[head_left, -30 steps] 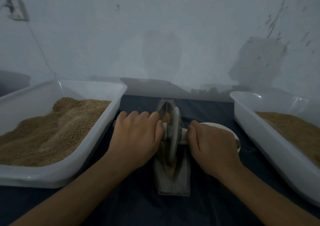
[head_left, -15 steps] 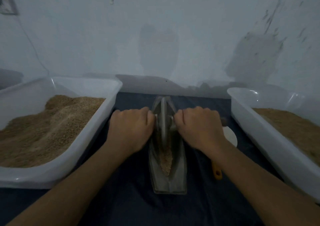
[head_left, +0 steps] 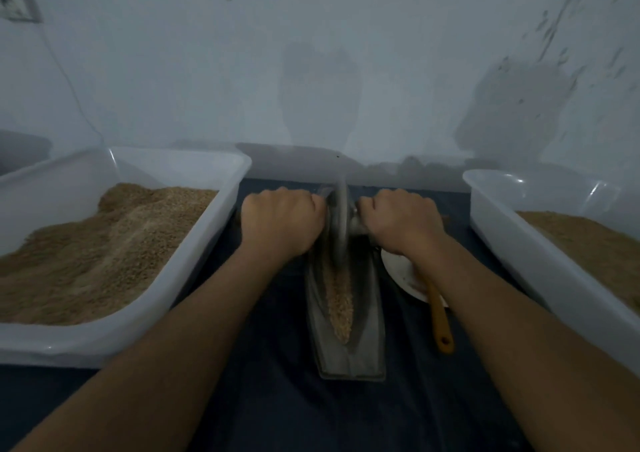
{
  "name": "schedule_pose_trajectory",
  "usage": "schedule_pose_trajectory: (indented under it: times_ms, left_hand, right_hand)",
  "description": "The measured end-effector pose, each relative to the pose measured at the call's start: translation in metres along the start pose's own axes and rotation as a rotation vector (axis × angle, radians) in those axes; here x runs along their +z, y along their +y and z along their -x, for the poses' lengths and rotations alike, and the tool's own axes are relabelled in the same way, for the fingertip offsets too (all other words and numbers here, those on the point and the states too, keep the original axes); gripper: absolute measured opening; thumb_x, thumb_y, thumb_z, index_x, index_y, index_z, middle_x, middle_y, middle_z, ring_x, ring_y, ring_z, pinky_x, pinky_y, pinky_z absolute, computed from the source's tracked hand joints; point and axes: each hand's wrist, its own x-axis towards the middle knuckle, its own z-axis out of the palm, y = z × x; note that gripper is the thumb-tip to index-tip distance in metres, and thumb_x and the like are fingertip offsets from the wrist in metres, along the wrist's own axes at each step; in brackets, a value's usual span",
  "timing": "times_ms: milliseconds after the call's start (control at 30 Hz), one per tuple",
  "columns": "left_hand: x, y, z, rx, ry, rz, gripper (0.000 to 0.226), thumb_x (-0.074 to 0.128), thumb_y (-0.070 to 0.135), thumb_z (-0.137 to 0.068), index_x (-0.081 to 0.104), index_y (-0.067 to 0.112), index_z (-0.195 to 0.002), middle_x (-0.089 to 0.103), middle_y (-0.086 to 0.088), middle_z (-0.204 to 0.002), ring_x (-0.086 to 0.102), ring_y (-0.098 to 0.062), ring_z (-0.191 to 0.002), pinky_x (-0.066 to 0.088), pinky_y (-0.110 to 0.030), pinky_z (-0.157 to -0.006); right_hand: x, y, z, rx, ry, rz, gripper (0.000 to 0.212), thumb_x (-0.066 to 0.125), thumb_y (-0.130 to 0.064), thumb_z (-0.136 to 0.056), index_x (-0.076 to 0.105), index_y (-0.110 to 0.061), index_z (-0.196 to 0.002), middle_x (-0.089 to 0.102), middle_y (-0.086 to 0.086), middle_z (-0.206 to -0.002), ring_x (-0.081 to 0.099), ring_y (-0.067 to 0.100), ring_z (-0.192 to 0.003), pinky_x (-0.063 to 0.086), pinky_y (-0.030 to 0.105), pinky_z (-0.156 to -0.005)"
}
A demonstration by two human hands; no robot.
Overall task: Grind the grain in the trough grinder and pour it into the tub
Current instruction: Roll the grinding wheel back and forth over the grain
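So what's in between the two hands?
In the head view, the grinder's metal wheel stands between the left hand and the right hand, over the grain-filled trough.

My grey metal trough grinder (head_left: 346,344) holds tan grain (head_left: 340,299); white tubs (head_left: 104,339) hold brown meal; the cloth (head_left: 277,399) is dark blue, the spoon handle (head_left: 439,316) orange

Two white tubs (head_left: 114,174) (head_left: 540,264), one trough grinder (head_left: 360,358), one plate (head_left: 403,276), one spoon (head_left: 440,316), two hands (head_left: 280,223) (head_left: 403,221)

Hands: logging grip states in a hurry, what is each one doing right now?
Left hand: closed on the grey metal grinding wheel's left axle handle.
Right hand: closed on its right handle.
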Motion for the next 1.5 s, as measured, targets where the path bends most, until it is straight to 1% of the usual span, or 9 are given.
schedule_pose_trajectory:
  times_ms: [133,467,667,767,867,1033,1267,1367,1500]
  left_hand:
    - [-0.003,0.000,-0.022,-0.002,-0.039,-0.004,0.037,0.023,0.030,-0.106,0.053,0.019,-0.087,0.057,0.001,-0.085,0.053,-0.025,-0.074,0.037,-0.033,-0.063]
    - [-0.025,0.001,0.090,0.028,0.216,0.170,0.032,0.012,0.039,-0.106,0.031,0.032,-0.081,0.035,0.010,-0.072,0.031,-0.017,-0.061,0.023,-0.039,-0.062]
    - [0.000,-0.006,0.030,0.084,0.041,-0.023,0.018,0.032,0.027,-0.104,0.040,0.019,-0.089,0.060,-0.002,-0.093,0.059,-0.029,-0.078,0.037,-0.035,-0.060]
    - [0.010,-0.006,-0.011,0.033,0.010,-0.042,0.022,0.033,0.026,-0.104,0.051,0.017,-0.095,0.065,-0.006,-0.102,0.063,-0.033,-0.090,0.039,-0.037,-0.066]
    - [0.010,-0.008,-0.031,0.007,-0.026,0.004,0.033,0.029,0.029,-0.105,0.059,0.015,-0.101,0.067,-0.008,-0.105,0.064,-0.034,-0.094,0.037,-0.037,-0.068]
    - [-0.004,-0.001,0.025,0.058,0.048,0.009,0.028,0.020,0.029,-0.103,0.043,0.020,-0.092,0.057,0.001,-0.093,0.056,-0.025,-0.076,0.038,-0.034,-0.062]
    - [-0.026,-0.002,0.091,0.013,0.194,0.236,0.033,0.012,0.041,-0.106,0.036,0.031,-0.085,0.040,0.010,-0.073,0.036,-0.016,-0.059,0.031,-0.039,-0.061]
    - [-0.022,-0.001,0.064,-0.012,0.172,0.119,0.039,0.005,0.040,-0.102,0.038,0.029,-0.084,0.045,0.010,-0.073,0.043,-0.016,-0.059,0.028,-0.035,-0.059]
    - [-0.006,0.002,0.004,-0.052,0.054,0.035,0.036,0.020,0.036,-0.104,0.045,0.021,-0.082,0.051,0.001,-0.078,0.046,-0.022,-0.066,0.035,-0.034,-0.062]
  right_hand:
    - [0.000,0.002,-0.001,0.074,-0.101,-0.104,0.025,0.026,-0.039,-0.099,0.042,-0.022,-0.088,0.041,0.000,-0.084,0.042,0.025,-0.078,0.028,0.037,-0.063]
    - [-0.024,-0.017,0.105,-0.109,0.380,-0.083,0.034,0.029,-0.039,-0.103,0.036,-0.029,-0.071,0.031,-0.012,-0.055,0.028,0.004,-0.044,0.027,0.030,-0.046]
    - [-0.014,-0.016,0.028,-0.062,0.146,0.023,0.041,0.008,-0.037,-0.091,0.038,-0.019,-0.068,0.041,-0.002,-0.066,0.043,0.023,-0.062,0.036,0.035,-0.059]
    - [-0.007,0.002,-0.023,0.077,-0.175,-0.104,0.050,0.020,-0.047,-0.100,0.051,-0.015,-0.077,0.058,0.008,-0.088,0.050,0.025,-0.075,0.038,0.038,-0.069]
    - [-0.004,0.006,-0.035,0.065,-0.247,-0.111,0.047,0.022,-0.049,-0.101,0.050,-0.018,-0.080,0.057,0.011,-0.094,0.052,0.028,-0.081,0.040,0.039,-0.072]
    - [-0.019,-0.011,0.027,-0.097,0.031,0.064,0.046,0.001,-0.038,-0.082,0.041,-0.017,-0.082,0.035,-0.003,-0.068,0.042,0.023,-0.067,0.032,0.035,-0.059]
    - [-0.023,-0.020,0.091,-0.104,0.377,-0.070,0.042,0.027,-0.039,-0.103,0.039,-0.027,-0.065,0.037,-0.010,-0.051,0.033,0.010,-0.040,0.032,0.030,-0.045]
    - [-0.014,-0.014,0.067,-0.106,0.310,-0.051,0.042,0.038,-0.032,-0.100,0.038,-0.023,-0.060,0.035,-0.008,-0.049,0.035,0.013,-0.040,0.030,0.028,-0.045]
    - [0.004,0.009,0.004,-0.116,-0.034,0.005,0.021,0.035,-0.028,-0.104,0.037,-0.021,-0.084,0.032,-0.005,-0.074,0.048,0.026,-0.075,0.033,0.037,-0.059]
